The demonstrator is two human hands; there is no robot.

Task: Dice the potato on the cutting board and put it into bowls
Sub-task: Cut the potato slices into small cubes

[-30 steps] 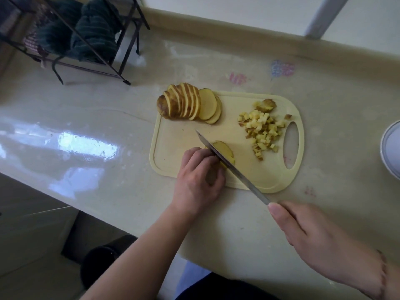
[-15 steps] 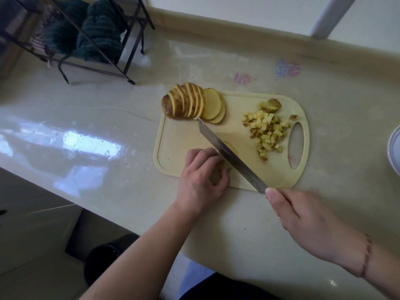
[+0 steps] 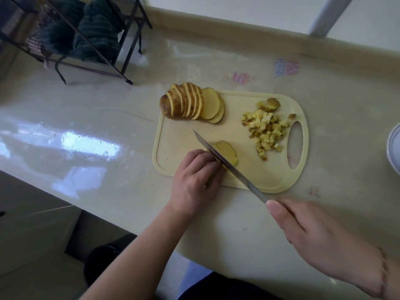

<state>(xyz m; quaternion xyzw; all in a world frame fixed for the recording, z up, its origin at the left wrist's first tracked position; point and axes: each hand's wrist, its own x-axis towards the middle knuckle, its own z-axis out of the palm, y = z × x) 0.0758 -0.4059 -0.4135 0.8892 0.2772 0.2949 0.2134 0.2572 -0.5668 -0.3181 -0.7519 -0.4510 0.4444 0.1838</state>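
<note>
Gripping the handle of a long steel kitchen knife (image 3: 229,167), the right hand (image 3: 320,237) is seen nearest, its fingers wrapped round the hidden handle and the thumb laid along it. Curled fingers of the left hand (image 3: 194,180) are pressed onto a small stack of pale potato slices (image 3: 227,151), against which the blade is set just beside the fingertips. Beneath them a pale yellow plastic cutting board (image 3: 255,176) is laid on the glossy beige counter (image 3: 108,118). Beyond the fingers to the right, a heap of diced potato cubes (image 3: 266,128) is gathered; farther off, the fanned brown-skinned sliced potato (image 3: 190,103) is rested. A white bowl rim (image 3: 394,146) is cut off at the right edge.
</note>
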